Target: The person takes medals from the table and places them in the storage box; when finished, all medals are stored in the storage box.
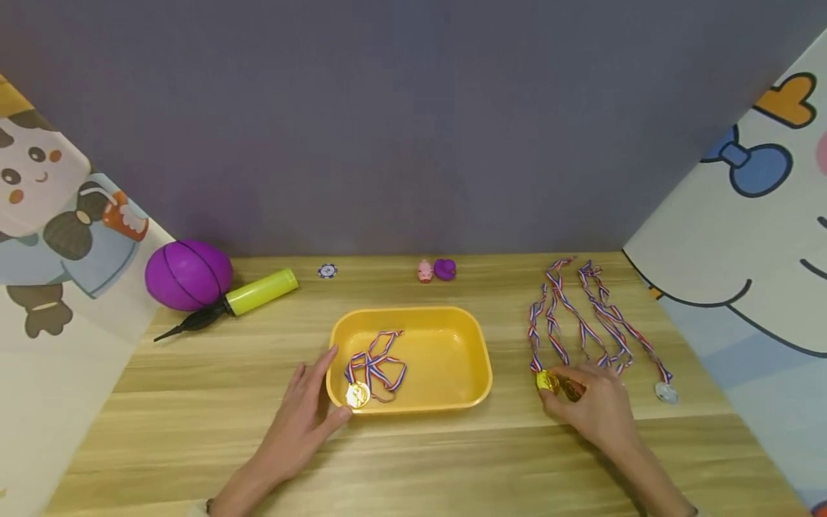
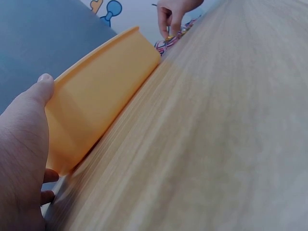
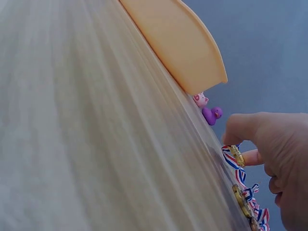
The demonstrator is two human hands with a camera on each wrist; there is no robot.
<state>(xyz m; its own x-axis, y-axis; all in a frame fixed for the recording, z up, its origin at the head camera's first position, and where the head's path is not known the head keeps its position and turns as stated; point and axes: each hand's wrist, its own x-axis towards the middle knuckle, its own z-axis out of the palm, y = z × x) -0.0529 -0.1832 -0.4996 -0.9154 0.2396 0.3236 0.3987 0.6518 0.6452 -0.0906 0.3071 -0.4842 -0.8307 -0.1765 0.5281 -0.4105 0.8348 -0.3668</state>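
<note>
On the table, right hand (image 1: 597,406) is pinching a light gold medal (image 1: 548,381) by its rim; left hand (image 1: 304,416), fingers relaxed, is steadying the tray (image 1: 474,345).

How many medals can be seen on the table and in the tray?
4, perhaps more. One gold medal lies in the tray. Two gold medals are at the right hand. One silver medal lies farther right. The hand may hide others.
</note>
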